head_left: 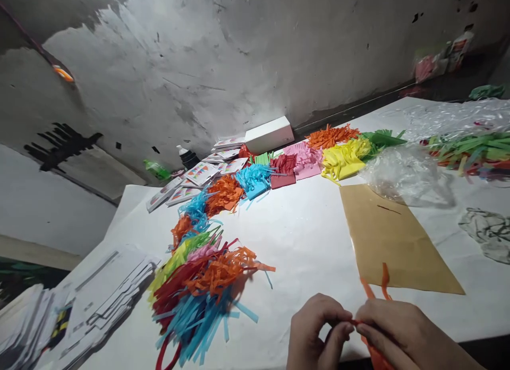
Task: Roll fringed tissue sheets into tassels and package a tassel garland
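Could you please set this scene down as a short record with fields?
Surface: white table against a grey wall
Left hand: left hand pinching the end of an orange paper strip
Right hand: right hand pinching the same strip, fingertips meeting the left hand's
Nearest pile: mixed fringed paper strips, left of the hands
Beyond the hands: brown paper sheet, lying flat
Far row: coloured fringed paper stacks and a white box
Right: clear plastic bag
Left edge: stacks of white cards

Matt orange paper strip point(372, 290), glossy plastic wrap point(402, 170).
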`<state>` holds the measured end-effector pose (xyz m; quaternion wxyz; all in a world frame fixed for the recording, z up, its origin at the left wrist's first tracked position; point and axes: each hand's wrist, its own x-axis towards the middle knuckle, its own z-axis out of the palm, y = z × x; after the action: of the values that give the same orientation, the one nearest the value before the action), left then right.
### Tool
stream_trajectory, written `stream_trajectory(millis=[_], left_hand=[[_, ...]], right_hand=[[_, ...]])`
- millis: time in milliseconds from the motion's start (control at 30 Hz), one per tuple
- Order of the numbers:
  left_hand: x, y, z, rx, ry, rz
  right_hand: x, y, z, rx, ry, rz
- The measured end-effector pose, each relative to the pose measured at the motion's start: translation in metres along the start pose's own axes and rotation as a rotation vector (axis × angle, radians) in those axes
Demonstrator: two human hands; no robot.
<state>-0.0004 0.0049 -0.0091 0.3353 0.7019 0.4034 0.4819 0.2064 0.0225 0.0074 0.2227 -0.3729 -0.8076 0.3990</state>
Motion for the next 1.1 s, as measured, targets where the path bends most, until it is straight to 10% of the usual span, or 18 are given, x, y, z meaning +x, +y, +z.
stream_trajectory(millis=[300,600,1100], left_hand=[[-0.009,-0.004,0.000,-0.153,-0.056,-0.269],[-0.013,-0.004,-0.004,0.119,-0.048,-0.122],[-0.013,-0.003,-0.006,-0.096,-0.030,-0.371]], right_hand=[[0.002,0.001,0.003,0.089,-0.069,0.016],[0.003,-0.003,0.007,-0.019,-0.066,0.023],[0.007,0.006,0.015,-0.035,-0.017,0.008]])
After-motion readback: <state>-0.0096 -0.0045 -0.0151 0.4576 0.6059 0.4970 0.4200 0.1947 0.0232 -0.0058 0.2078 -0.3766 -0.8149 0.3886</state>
